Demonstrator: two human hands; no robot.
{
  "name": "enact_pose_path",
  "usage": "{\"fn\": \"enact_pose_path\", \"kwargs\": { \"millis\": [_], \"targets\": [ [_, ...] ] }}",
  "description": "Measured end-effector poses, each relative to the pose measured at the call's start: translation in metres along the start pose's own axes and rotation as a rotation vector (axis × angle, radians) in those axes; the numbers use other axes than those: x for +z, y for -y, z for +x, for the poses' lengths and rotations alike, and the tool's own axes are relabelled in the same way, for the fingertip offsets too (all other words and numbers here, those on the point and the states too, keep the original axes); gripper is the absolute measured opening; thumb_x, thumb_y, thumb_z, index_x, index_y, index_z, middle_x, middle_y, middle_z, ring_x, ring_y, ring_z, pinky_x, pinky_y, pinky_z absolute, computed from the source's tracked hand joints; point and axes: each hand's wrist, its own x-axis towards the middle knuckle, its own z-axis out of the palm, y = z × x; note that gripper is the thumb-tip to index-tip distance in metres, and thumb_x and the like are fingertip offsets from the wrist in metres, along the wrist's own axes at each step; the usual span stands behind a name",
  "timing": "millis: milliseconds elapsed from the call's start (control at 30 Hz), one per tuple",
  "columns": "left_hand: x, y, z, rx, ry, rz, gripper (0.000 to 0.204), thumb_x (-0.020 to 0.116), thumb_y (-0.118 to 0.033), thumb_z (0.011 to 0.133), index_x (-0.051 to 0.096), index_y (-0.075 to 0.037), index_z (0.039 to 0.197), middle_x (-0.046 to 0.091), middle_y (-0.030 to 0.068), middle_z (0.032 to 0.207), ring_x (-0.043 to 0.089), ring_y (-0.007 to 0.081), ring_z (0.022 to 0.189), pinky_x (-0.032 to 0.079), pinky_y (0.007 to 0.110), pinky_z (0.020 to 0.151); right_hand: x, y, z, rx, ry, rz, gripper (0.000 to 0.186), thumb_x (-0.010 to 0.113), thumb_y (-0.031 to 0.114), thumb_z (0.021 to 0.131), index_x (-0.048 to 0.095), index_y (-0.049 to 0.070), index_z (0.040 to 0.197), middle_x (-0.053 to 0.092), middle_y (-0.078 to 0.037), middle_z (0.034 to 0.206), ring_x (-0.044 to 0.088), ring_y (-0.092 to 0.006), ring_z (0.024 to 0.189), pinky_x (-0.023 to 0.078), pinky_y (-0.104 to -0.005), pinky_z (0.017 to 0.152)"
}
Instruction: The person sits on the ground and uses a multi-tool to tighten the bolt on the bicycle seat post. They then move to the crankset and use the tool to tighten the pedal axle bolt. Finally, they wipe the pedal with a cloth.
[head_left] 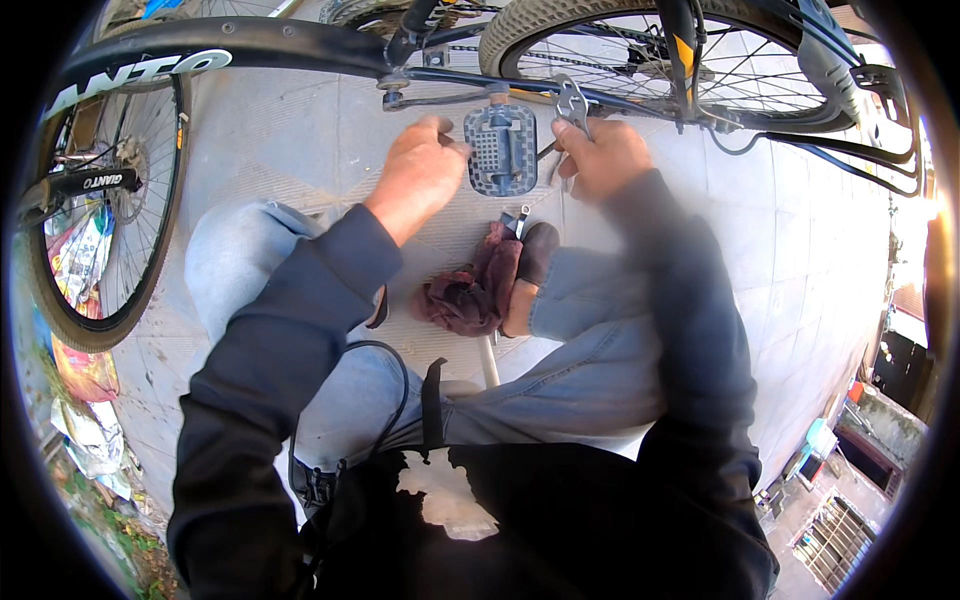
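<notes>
Head view: right hand (608, 156) grasps a wrench (572, 99), best seated squarely; left hand (420, 168), beside the pedal (492, 150), grip unclear.

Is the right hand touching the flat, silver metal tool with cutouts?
Touching. The head view shows the right hand closed on the lower end of the flat, silver metal tool.

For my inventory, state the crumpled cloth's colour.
The crumpled cloth is dark maroon; it shows best in the head view.
</notes>
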Motion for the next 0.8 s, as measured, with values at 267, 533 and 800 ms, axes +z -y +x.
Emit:
{"fn": "enact_pose_path", "kwargs": {
  "millis": [267,533,800],
  "targets": [
    [-0.018,-0.016,0.008,0.002,0.100,0.025,0.038,0.055,-0.014,0.088,0.053,0.006,0.120,0.063,0.0169,0.109,0.060,0.0224,0.098,0.046,0.032,0.082,0.006,0.011,0.008,0.093,0.098,0.064,0.049,0.054,0.040,0.089,0.062,-0.008,0.083,0.066,-0.013,0.065,0.063,-0.0197,0.048,0.052,-0.0299,0.049],
    [-0.001,-0.020,0.008,0.020,-0.015,-0.034,0.034,0.053,-0.013,0.088,0.056,0.004,0.118,0.062,0.0180,0.111,0.060,0.0239,0.097,0.046,0.034,0.083,0.009,0.007,0.016,0.087,0.118,0.116,0.049,0.054,0.041,0.089,0.062,-0.008,0.081,0.065,-0.012,0.064,0.061,-0.0185,0.047,0.049,-0.0290,0.045],
    [-0.002,-0.019,0.032,0.496,-0.177,0.268,0.030,0.051,-0.009,0.084,0.061,-0.003,0.111,0.062,0.0163,0.111,0.059,0.0307,0.102,0.045,0.036,0.089,0.011,0.011,0.021,0.082,0.090,0.172,0.045,0.054,0.039,0.089,0.063,-0.005,0.082,0.062,-0.011,0.063,0.060,-0.0174,0.047,0.048,-0.0291,0.045]
  ]
}}
